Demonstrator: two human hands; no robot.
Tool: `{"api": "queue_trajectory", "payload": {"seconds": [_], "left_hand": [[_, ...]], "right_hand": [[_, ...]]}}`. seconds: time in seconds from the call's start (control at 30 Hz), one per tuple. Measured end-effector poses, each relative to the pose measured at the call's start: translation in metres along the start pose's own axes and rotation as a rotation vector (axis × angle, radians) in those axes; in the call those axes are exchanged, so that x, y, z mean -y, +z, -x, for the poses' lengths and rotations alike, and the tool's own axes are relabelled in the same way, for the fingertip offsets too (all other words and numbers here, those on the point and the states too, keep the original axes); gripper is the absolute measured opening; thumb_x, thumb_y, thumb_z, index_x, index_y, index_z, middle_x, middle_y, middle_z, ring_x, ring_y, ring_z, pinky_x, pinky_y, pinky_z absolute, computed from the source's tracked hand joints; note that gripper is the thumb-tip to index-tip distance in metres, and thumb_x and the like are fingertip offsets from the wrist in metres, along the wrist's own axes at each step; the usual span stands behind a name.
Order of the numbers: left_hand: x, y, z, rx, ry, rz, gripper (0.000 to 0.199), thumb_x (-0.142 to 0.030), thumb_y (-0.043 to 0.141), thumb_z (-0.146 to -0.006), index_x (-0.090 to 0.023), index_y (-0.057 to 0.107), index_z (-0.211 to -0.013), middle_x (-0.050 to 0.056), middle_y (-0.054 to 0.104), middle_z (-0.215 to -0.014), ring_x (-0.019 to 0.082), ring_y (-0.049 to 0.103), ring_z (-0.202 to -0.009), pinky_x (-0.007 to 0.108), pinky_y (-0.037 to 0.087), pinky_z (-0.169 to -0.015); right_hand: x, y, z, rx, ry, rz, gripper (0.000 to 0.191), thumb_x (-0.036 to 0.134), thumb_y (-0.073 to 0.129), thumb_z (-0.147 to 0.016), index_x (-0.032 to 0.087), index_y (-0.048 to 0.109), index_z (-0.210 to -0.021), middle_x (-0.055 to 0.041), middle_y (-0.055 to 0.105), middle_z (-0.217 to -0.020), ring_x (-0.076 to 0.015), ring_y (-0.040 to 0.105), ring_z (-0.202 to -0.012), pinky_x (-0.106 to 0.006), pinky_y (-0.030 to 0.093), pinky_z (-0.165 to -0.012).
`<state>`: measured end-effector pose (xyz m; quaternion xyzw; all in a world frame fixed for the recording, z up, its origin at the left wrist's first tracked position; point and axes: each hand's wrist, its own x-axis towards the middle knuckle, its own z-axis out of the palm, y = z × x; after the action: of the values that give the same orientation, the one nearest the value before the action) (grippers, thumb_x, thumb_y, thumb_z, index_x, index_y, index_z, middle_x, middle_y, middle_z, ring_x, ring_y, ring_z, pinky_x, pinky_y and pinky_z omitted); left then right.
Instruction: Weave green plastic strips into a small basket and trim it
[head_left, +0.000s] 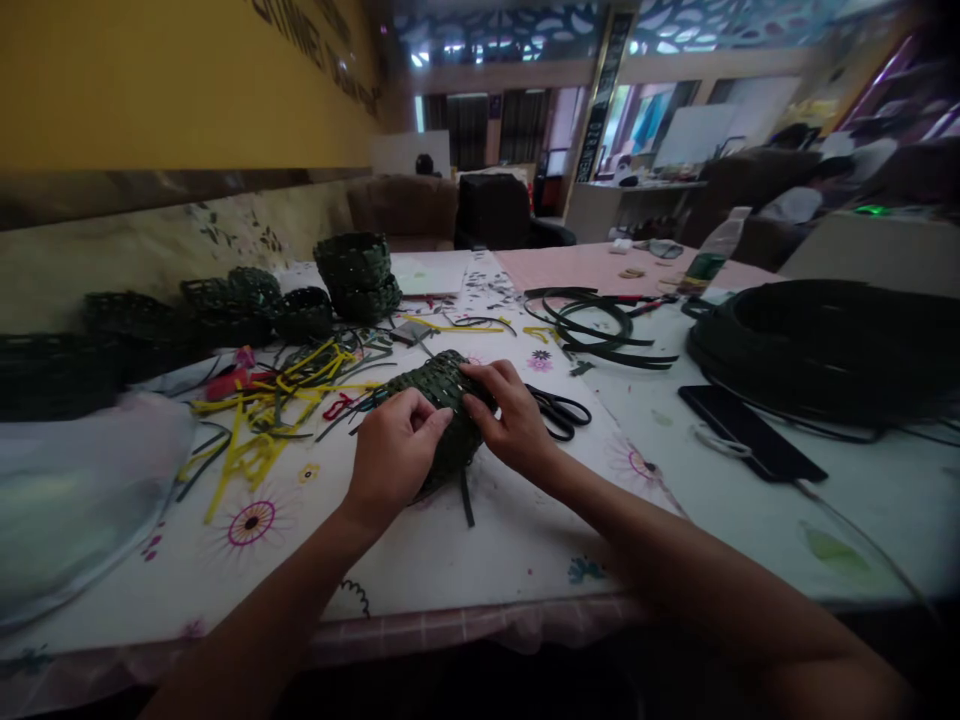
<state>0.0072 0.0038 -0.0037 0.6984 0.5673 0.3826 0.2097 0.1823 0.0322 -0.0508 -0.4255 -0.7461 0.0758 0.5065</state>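
Note:
A dark green woven basket [459, 450] lies tilted on the flowered tablecloth, a loose strip sticking out below it toward the front edge. On its left side my left hand [397, 445] is closed, thumb pressed against the curled fingers at the weave. My right hand [514, 415] grips the basket's right side, fingers on its upper surface and thumb near the middle. Black-handled scissors [566, 410] lie just right of my right hand, partly hidden behind it. Yellow and green strips [255, 445] are scattered left of my left hand.
Several woven baskets [352, 275] line the left back. A clear plastic bag [82, 500] lies at left. To the right are a coil of dark strip [825, 350], a phone [754, 432] with a cable, loose looped strips [600, 325] and a bottle [716, 250]. People sit in the background.

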Motion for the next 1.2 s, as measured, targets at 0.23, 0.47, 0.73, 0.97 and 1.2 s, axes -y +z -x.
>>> {"api": "queue_trajectory", "payload": {"seconds": [0.23, 0.47, 0.73, 0.97, 1.2], "left_hand": [[0.003, 0.000, 0.000, -0.036, -0.028, -0.017, 0.025, -0.036, 0.063, -0.085, -0.019, 0.056, -0.067, -0.004, 0.051, -0.058, 0.012, 0.045, -0.057, 0.028, 0.031, -0.059], [0.006, -0.003, 0.001, -0.047, -0.032, -0.058, 0.025, -0.036, 0.062, -0.084, -0.019, 0.056, -0.066, -0.004, 0.052, -0.057, 0.013, 0.046, -0.057, 0.027, 0.031, -0.058], [-0.003, -0.004, -0.006, -0.023, -0.017, -0.163, 0.023, -0.031, 0.064, -0.084, -0.019, 0.056, -0.066, -0.003, 0.053, -0.058, 0.014, 0.047, -0.058, 0.027, 0.029, -0.059], [-0.005, 0.001, -0.004, -0.019, 0.063, -0.243, 0.022, -0.026, 0.062, -0.087, -0.019, 0.052, -0.068, -0.002, 0.055, -0.063, 0.015, 0.048, -0.062, 0.028, 0.029, -0.063], [-0.001, 0.004, -0.005, -0.064, 0.053, -0.110, 0.022, -0.032, 0.065, -0.084, -0.019, 0.056, -0.069, -0.004, 0.052, -0.060, 0.013, 0.047, -0.059, 0.027, 0.032, -0.062]], "right_hand": [[0.004, 0.001, 0.003, -0.006, -0.015, 0.003, 0.030, 0.025, 0.053, -0.095, 0.018, 0.059, -0.124, -0.0121, 0.056, -0.108, -0.0265, 0.060, -0.100, -0.043, 0.052, -0.088], [0.007, 0.002, 0.005, 0.002, 0.035, -0.024, 0.028, 0.024, 0.052, -0.096, 0.021, 0.058, -0.123, -0.0102, 0.055, -0.107, -0.0254, 0.060, -0.099, -0.043, 0.052, -0.089], [0.005, 0.002, 0.005, -0.006, 0.018, -0.009, 0.027, 0.022, 0.052, -0.095, 0.023, 0.057, -0.121, -0.0094, 0.055, -0.107, -0.0251, 0.060, -0.099, -0.042, 0.053, -0.088], [0.009, 0.007, 0.008, -0.019, -0.019, 0.002, 0.027, 0.020, 0.054, -0.092, 0.020, 0.058, -0.118, -0.0110, 0.055, -0.105, -0.0266, 0.059, -0.097, -0.043, 0.053, -0.087], [0.008, 0.007, 0.006, -0.017, 0.020, 0.015, 0.027, 0.021, 0.054, -0.092, 0.022, 0.058, -0.119, -0.0107, 0.056, -0.107, -0.0270, 0.060, -0.100, -0.043, 0.053, -0.087]]}}
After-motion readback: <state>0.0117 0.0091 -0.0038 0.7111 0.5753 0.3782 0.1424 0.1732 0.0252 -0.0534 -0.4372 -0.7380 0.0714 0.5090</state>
